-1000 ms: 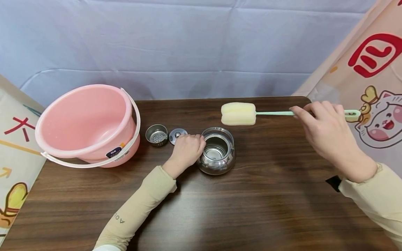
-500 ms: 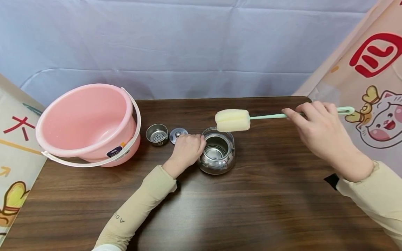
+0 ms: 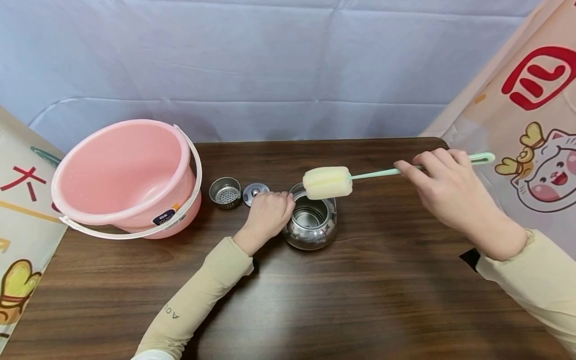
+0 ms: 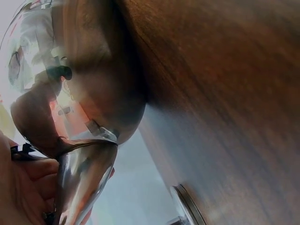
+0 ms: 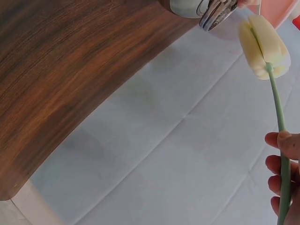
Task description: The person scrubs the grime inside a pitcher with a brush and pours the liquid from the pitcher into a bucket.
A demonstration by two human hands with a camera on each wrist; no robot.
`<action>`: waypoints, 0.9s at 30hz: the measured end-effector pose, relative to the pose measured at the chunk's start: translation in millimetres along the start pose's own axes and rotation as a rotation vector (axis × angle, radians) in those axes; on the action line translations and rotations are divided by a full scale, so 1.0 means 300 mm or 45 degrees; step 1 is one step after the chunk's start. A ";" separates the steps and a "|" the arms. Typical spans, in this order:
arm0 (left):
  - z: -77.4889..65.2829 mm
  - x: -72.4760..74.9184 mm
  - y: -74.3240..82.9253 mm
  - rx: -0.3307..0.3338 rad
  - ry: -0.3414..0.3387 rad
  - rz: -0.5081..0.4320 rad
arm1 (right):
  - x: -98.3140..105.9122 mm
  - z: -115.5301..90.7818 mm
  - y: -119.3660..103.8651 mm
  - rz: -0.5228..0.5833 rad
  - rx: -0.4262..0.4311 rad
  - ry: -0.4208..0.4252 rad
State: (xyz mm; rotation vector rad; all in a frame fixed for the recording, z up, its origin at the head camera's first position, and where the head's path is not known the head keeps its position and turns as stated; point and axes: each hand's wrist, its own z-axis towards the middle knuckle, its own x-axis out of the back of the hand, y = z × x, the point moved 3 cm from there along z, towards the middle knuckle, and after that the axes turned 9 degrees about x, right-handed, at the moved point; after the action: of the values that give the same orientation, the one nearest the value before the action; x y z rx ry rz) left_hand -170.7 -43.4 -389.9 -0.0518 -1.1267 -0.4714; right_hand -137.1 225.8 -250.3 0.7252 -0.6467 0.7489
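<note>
A shiny steel teapot (image 3: 310, 234) stands lidless on the table in the head view. My left hand (image 3: 269, 214) grips it at its left side; in the left wrist view the fingers (image 4: 40, 180) curl round the spout (image 4: 89, 171). My right hand (image 3: 445, 187) holds the green handle of a sponge bottle brush (image 3: 327, 183). Its pale yellow head hangs over the back rim of the teapot, hiding part of the opening. In the right wrist view the fingers (image 5: 279, 176) wrap the green stem. The teapot's lid (image 3: 254, 193) lies left of it, partly behind the left hand.
A steel strainer cup (image 3: 225, 193) sits beside the lid. At the left stands a large pink bucket (image 3: 180, 200) with its white handle lowered towards the front. The wooden table (image 3: 360, 300) ends at a pale cloth backdrop (image 3: 279, 70). Printed cloth hangs on both sides.
My right hand has moved left and slightly nearer, bringing the brush head from right of the teapot to over its back rim. The left hand and teapot have stayed put.
</note>
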 end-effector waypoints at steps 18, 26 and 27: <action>0.000 -0.009 -0.008 -0.017 0.038 -0.010 | -0.052 0.003 -0.032 0.027 0.084 -0.033; 0.000 -0.005 -0.007 -0.023 0.036 -0.014 | -0.077 0.002 -0.041 0.035 0.129 -0.047; -0.001 -0.004 -0.007 -0.023 0.035 -0.013 | -0.079 0.004 -0.042 0.040 0.135 -0.050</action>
State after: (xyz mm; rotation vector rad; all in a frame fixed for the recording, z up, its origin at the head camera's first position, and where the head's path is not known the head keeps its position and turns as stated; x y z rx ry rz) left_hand -171.8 -45.0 -391.6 -0.0552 -1.0965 -0.4898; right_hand -141.0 209.6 -271.5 0.8304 -0.6591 0.8041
